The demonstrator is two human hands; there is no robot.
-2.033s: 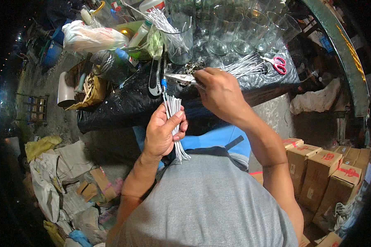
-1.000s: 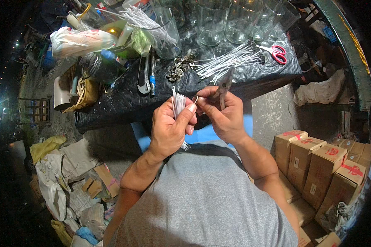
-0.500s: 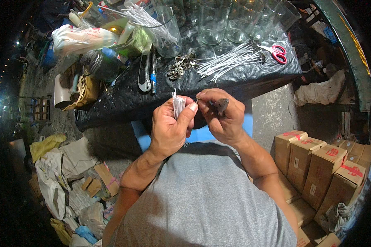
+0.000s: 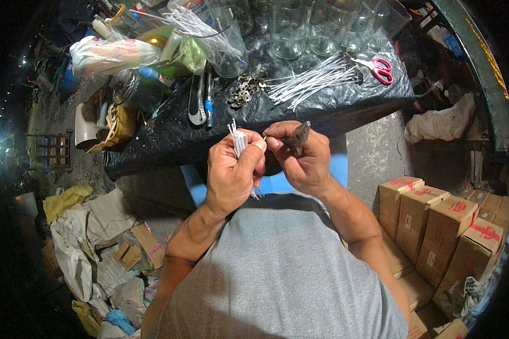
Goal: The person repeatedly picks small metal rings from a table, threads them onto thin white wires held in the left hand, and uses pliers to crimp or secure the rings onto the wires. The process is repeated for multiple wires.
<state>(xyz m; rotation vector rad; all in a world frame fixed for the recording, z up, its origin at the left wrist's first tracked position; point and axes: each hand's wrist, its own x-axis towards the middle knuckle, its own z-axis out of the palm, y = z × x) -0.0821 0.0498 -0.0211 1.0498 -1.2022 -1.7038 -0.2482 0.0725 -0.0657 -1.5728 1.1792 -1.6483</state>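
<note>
Left hand [image 4: 230, 174] wrapped round white wick bundle [image 4: 239, 141]; right hand [image 4: 308, 164], just beside, clutching pliers [image 4: 298, 140]; metal tabs [image 4: 247, 90] heaped on table [image 4: 152, 135].

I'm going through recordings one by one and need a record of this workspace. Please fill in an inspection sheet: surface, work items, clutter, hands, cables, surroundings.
Surface: table, covered in wrinkled black plastic.
Work items: held bundle of white strands; loose white strands and a pile of small metal pieces on the table.
Clutter: glass jars, red-handled scissors, box cutter, white plastic bag.
Hands: left hand closed around the bundle; right hand holding pliers, its fingertips pinching something too small to identify.
Cables: nothing seen.
Surroundings: cardboard boxes at right; heap of sacks and scraps at left.
</note>
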